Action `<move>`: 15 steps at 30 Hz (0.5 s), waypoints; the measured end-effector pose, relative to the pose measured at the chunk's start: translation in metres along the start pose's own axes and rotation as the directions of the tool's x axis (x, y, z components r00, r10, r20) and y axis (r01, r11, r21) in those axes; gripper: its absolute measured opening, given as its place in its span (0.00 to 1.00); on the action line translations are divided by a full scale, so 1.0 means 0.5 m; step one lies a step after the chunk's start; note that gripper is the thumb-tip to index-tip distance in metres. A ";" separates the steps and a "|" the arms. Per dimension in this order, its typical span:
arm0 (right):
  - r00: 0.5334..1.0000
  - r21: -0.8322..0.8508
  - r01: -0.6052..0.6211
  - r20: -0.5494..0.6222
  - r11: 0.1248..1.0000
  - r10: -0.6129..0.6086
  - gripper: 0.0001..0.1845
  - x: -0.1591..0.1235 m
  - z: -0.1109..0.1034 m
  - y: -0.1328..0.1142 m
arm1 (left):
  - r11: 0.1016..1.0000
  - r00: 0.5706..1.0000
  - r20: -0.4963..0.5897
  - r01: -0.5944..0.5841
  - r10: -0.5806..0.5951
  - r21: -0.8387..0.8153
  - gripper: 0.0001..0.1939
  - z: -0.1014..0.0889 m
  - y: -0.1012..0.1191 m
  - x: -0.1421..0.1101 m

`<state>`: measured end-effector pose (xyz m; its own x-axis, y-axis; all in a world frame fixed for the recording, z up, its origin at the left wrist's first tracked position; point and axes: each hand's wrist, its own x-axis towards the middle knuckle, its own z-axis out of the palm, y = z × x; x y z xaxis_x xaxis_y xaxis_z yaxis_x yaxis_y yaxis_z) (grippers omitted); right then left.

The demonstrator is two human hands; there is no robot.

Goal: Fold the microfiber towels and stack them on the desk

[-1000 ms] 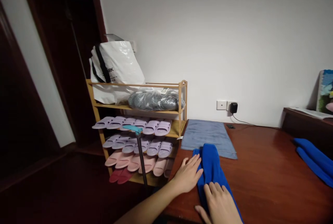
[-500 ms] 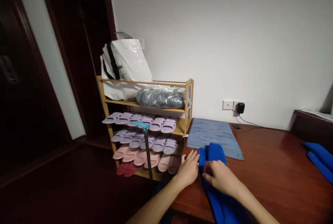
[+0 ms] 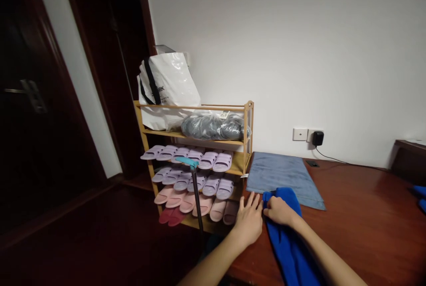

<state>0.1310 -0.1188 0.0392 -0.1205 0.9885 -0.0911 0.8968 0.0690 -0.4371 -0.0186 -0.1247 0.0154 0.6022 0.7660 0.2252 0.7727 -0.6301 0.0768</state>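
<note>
A bright blue cloth, folded into a long strip, lies on the brown wooden table, running from the near edge to a grey-blue cloth. My left hand rests with its fingers spread at the left of the strip, fingertips by its far left corner. On top of the strip is my right hand, its fingers curled and closed on the blue cloth near that same corner. Its fingertips are partly hidden. Just beyond both hands the grey-blue cloth is spread flat, and the strip's far end overlaps its near edge.
A wooden rack left of the table holds rows of slippers, a white bag and a plastic-wrapped grey bundle. A blue-topped pole stands before it. A black adapter is plugged in; more blue cloth lies far right.
My right hand has moved toward the far left corner of the blue strip and closed on it. My left hand remains beside the strip. The view has shifted slightly left.
</note>
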 end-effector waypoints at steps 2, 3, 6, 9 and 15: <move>0.999 0.091 -0.001 0.042 0.996 -0.003 0.13 -0.008 -0.008 0.007 | 1.000 1.000 0.017 -0.001 0.001 0.006 0.26 -0.002 0.003 0.001; 0.998 0.138 0.000 0.058 0.990 -0.008 0.11 -0.016 -0.017 0.011 | 1.000 1.000 0.025 0.001 -0.002 0.005 0.27 -0.003 0.004 0.002; 0.999 0.244 -0.003 0.050 0.970 -0.009 0.08 -0.057 -0.064 0.042 | 1.000 0.999 0.041 0.011 -0.010 -0.018 0.27 -0.002 0.004 0.002; 1.000 0.281 -0.029 -0.002 0.959 0.031 0.08 -0.120 -0.130 0.131 | 0.999 0.999 0.049 0.016 -0.014 -0.039 0.28 0.000 0.002 0.002; 0.953 0.239 -0.279 -0.050 0.930 0.299 0.18 -0.260 -0.186 0.519 | 1.000 0.998 0.060 0.021 -0.021 -0.005 0.28 0.009 0.000 0.010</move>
<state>0.4188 -0.2169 0.0209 0.1751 0.9693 -0.1725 0.7658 -0.2442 -0.5949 -0.0144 -0.1202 0.0122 0.5966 0.7853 0.1653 0.7844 -0.6142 0.0865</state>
